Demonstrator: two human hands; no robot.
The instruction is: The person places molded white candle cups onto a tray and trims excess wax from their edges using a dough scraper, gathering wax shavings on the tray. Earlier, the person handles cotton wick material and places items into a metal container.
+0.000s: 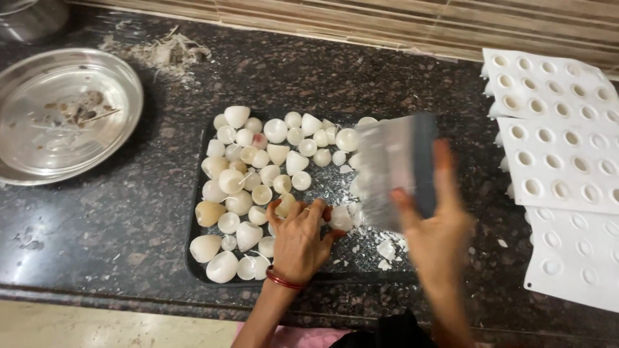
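Observation:
A black tray (200, 169) on the dark stone counter holds several white, cone-shaped wax pieces (258, 167), mostly heaped on its left half. My left hand (300, 241), with red bangles at the wrist, rests palm-down on the tray among the pieces, fingers spread on them. My right hand (438, 229) grips a flat metal scraper (393, 167) with a dark handle edge, held over the tray's right side; it is motion-blurred. White crumbs and flakes (387, 248) lie on the bare tray under the scraper.
A round steel plate (126, 90) with a few scraps stands at the left. Three white silicone moulds (561, 154) with round cavities lie at the right. A pile of shavings (164, 51) lies at the back. The counter's front edge runs just below the tray.

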